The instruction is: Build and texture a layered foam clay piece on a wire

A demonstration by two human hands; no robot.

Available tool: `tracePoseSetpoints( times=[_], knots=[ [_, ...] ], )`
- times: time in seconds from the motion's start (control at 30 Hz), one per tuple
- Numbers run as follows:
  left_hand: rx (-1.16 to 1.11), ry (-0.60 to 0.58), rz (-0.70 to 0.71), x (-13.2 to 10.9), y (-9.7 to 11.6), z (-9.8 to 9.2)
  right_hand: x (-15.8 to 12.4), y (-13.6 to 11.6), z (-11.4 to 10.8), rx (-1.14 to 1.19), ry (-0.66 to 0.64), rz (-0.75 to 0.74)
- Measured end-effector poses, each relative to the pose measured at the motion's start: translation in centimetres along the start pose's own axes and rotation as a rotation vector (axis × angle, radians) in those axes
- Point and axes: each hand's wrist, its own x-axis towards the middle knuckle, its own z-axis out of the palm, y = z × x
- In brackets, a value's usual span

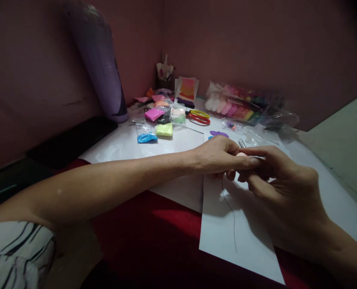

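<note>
My left hand point(219, 156) and my right hand point(274, 176) meet above a white sheet of paper point(238, 224) that carries a thin drawn line. Between the fingertips of both hands sits a small pale pink lump point(242, 154), probably clay. A slim silvery tool point(241, 143) pokes out just behind the fingers; which hand has it is unclear. Both hands have their fingers pressed together around the lump. Purple clay bits point(219, 133) lie on the paper just beyond my left hand.
Small bags of coloured clay point(160, 120) lie at the back left. A big pack of clay sticks point(241, 106) sits at the back right, red-and-yellow scissors point(198, 117) between them. A purple bolster point(101, 60) leans on the wall, beside a dark slab point(72, 140).
</note>
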Motion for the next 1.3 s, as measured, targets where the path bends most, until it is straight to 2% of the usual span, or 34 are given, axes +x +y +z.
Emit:
tracePoseSetpoints(
  times=[0.77,1.3],
  knots=[
    [-0.011,0.003,-0.026,0.01,0.04,0.07,-0.02,0.16,0.06,0.003,0.002,-0.017],
    [-0.002,-0.011,0.008,-0.04,0.04,-0.05,0.12,0.21,0.05,0.034,-0.01,-0.035]
  ],
)
